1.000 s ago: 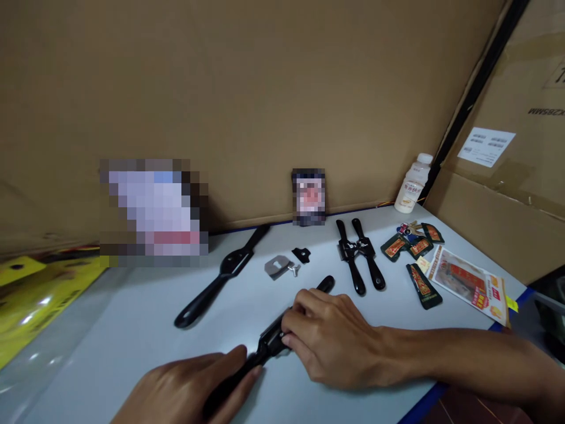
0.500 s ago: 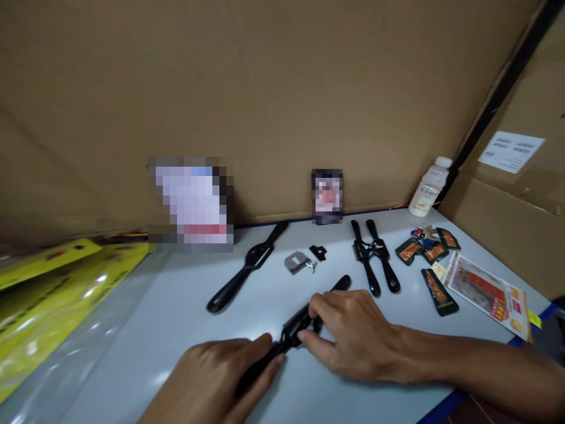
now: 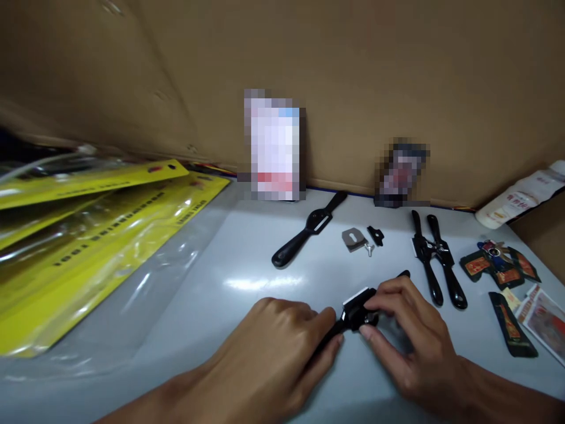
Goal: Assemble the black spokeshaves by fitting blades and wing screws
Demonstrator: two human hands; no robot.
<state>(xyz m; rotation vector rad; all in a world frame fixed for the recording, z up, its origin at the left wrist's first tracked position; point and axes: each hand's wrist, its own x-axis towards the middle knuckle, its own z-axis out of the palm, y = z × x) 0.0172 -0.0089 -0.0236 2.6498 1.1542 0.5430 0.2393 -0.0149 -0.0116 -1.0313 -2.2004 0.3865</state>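
My left hand (image 3: 282, 341) is wrapped round the near handle of a black spokeshave (image 3: 353, 312), held low over the table. At its middle, the thumb and forefinger of my right hand (image 3: 410, 335) pinch by the screw and the blade clamp; a bright blade edge shows on the left side. Further back lies a second spokeshave body (image 3: 315, 224) with an open slot. Right of it are a loose grey blade (image 3: 354, 239), a silver thumbscrew (image 3: 369, 249) and a small black cap plate (image 3: 375, 235). Two more spokeshaves (image 3: 435, 256), fitted with blades, lie side by side to the right.
Yellow-carded plastic packages (image 3: 119, 259) cover the left of the table (image 3: 212, 306). A white bottle (image 3: 507, 203), dark green packets (image 3: 512, 324) and a clear snack pouch (image 3: 547, 318) are at the right. Two blurred-out items lean on the cardboard wall (image 3: 344, 70).
The view has swung left, so things appear further right. My right fingers have shifted slightly on the spokeshave's middle, and its bright blade edge now shows. My left hand keeps its hold.
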